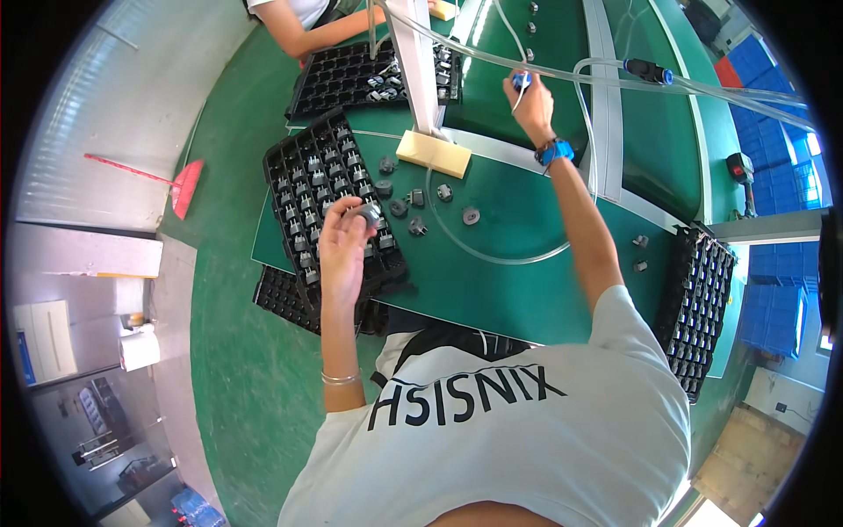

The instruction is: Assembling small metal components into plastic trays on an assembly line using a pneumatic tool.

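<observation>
My left hand [345, 246] pinches a small grey round part [369, 213] by its edge, above the black tray [274, 167] at the left of the green table. That tray holds rows of small grey parts with pale metal prongs. Stretched far forward, my right hand [532, 107] is closed round a blue fitting [522, 80] with a thin whitish tube attached; its full shape is hidden by the fingers. Several loose grey parts [415, 198] lie on the tabletop between my hands, some upright and some tipped.
A yellow block [434, 154] sits by a metal post [414, 70]. Clear hoses [562, 77] cross overhead and loop onto the table. Another filled black tray [700, 307] stands at the right edge. Across the table, a co-worker's arm [325, 37] reaches over another tray [338, 79].
</observation>
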`<state>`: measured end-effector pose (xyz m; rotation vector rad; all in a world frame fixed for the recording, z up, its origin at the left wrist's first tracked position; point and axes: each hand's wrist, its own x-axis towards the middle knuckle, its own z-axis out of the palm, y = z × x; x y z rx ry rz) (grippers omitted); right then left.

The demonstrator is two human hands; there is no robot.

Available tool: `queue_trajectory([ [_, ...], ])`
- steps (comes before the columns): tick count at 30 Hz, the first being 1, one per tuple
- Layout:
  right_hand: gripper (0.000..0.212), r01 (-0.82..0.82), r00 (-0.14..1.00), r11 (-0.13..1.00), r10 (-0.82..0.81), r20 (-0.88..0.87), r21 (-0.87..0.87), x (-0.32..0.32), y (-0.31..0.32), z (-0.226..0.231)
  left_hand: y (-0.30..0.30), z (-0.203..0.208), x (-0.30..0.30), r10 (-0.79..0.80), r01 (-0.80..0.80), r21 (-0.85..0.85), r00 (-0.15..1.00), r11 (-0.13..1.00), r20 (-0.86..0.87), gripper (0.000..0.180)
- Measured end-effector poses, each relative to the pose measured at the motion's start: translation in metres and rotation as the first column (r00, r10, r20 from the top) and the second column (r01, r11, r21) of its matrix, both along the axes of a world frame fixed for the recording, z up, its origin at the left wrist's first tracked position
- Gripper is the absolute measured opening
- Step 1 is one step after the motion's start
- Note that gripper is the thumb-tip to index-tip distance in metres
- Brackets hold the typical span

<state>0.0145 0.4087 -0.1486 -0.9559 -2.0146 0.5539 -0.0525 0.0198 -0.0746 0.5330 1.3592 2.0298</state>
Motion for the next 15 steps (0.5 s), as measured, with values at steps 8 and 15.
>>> queue_trajectory([
  [8,0.033,0.036,0.989,0.990,-0.054,0.135,0.133,0.001,0.032,0.001,0.006,0.010,0.019,0.026,-0.028,-0.014,0.993,1.000,-0.114,0.022],
  [15,0.031,-0.217,0.949,0.933,0.134,-0.284,-0.286,0.018,-0.050,0.059,0.025,0.029,0.031,0.065,-0.055,0.060,0.980,0.997,-0.190,0.024],
])
